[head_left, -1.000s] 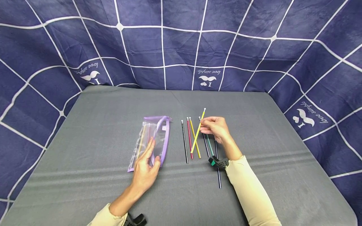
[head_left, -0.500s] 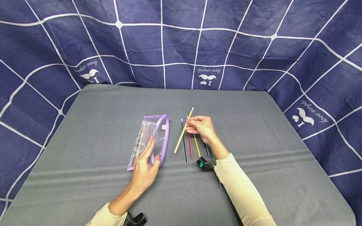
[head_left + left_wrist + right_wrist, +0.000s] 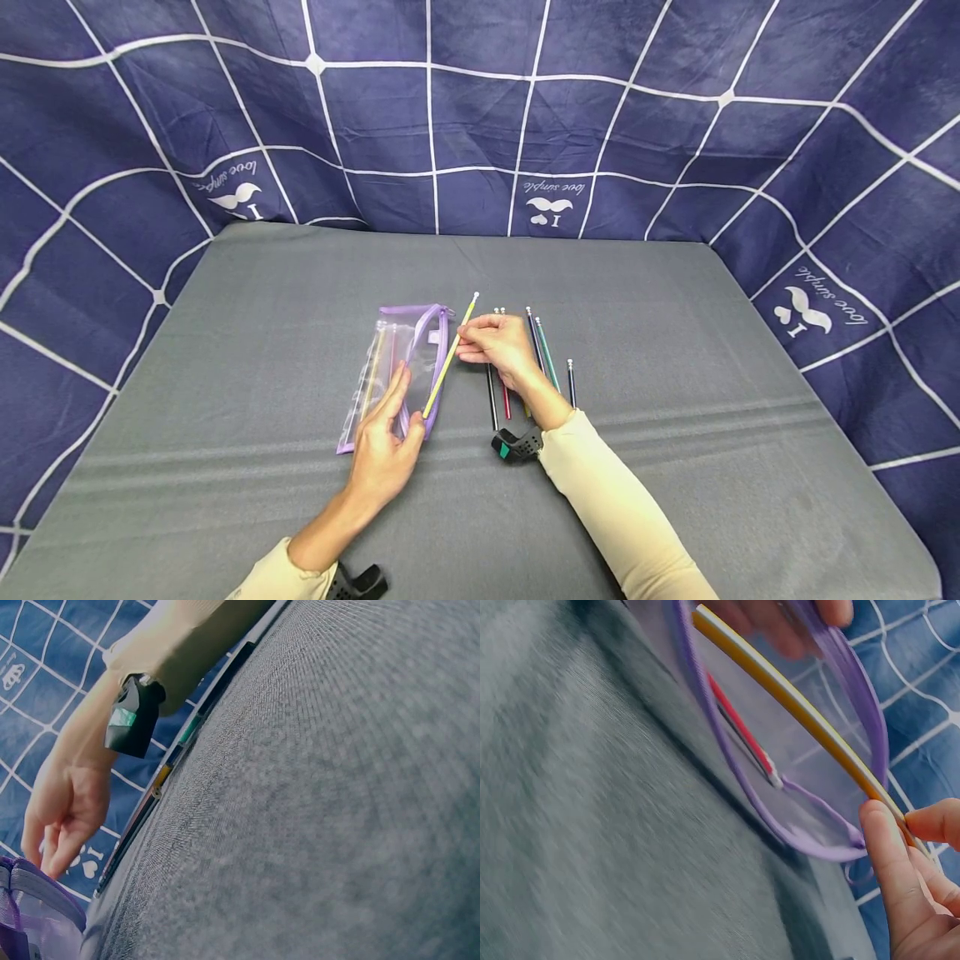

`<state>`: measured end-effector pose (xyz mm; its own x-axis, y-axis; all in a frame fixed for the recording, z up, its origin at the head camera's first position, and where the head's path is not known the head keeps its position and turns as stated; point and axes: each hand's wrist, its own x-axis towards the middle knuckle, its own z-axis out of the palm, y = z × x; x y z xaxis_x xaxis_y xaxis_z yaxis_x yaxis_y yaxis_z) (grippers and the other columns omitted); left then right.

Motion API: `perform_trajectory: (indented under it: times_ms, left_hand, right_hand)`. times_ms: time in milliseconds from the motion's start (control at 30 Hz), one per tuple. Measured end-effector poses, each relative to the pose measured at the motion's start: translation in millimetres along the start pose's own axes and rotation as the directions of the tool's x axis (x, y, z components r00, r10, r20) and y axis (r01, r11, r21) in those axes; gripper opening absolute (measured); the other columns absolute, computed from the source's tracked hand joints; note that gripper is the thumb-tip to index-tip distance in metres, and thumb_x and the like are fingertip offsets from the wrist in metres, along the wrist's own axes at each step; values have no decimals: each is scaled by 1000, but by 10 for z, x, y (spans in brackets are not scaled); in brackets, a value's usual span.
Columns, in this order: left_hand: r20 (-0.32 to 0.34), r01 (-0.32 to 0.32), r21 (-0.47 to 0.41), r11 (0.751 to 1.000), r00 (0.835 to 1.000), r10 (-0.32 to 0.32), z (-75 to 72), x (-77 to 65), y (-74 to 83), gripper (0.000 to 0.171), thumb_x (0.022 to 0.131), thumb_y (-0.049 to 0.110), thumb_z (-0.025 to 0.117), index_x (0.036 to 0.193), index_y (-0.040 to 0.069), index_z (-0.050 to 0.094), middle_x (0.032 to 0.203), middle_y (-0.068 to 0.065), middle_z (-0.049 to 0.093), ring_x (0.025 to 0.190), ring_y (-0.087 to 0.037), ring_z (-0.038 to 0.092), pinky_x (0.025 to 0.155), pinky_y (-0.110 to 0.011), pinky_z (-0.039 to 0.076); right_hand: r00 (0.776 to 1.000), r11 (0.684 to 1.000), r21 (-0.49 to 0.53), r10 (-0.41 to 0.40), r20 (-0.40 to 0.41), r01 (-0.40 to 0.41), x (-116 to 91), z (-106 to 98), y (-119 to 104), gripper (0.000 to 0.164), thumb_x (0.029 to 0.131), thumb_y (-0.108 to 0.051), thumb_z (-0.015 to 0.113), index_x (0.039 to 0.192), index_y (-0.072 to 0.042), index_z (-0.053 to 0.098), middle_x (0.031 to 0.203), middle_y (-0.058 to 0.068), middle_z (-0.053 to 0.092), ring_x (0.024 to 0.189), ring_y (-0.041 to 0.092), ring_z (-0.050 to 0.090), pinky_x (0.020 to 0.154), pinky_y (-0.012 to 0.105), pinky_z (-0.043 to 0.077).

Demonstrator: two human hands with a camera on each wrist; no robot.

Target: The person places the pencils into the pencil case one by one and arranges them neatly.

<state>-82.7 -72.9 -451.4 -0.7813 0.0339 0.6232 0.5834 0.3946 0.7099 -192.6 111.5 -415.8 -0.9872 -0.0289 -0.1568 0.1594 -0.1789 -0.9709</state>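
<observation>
A clear pouch with purple zip edging [image 3: 442, 358] lies on the table, its mouth spread wide. My left hand [image 3: 381, 454] rests on it, fingers straight across the plastic and thumb apart at the right edge. Between thumb and fingertips, my right hand [image 3: 501, 348] pinches a yellow pencil [image 3: 450, 358] near its white-tipped upper end. In the right wrist view the yellow pencil [image 3: 795, 697] slants across the mouth, its far end near the left fingers. A red pencil [image 3: 739, 724] shows inside the pouch. Part of the left hand is out of that view.
Right of the pouch lie several pencils: black [image 3: 492, 398], red [image 3: 506, 404], green [image 3: 547, 354] and dark blue [image 3: 572, 385] among them. My right hand and forearm partly cover them. A dark blue gridded cloth [image 3: 480, 125] hangs behind the grey table [image 3: 300, 275].
My right hand has carried the yellow pencil leftward from above the loose pencils to the pouch's mouth. The left hand and the pouch have stayed in place.
</observation>
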Motion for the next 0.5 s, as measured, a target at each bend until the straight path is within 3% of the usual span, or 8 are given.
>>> perform_trajectory:
  times_ms: [233,500]
  left_hand:
    - [-1,9,13,1000,1000,-9,-10,-1,1,61,75,-12,62,135,-14,51,142,-25,49,127,-42,49,112,-19,28]
    - [3,11,12,1000,1000,-11,-10,-4,1,61,77,-12,62,136,-12,51,143,-25,49,128,-41,49,113,-24,29]
  right_hand:
    - [997,999,11,43,66,-44,-42,176,75,8,87,12,62,94,14,63,68,11,67,57,16,69,58,27,59]
    - [989,995,-47,98,113,-93,-86,328,130,11,88,9,62,98,15,63,71,10,68,58,15,69,59,26,59]
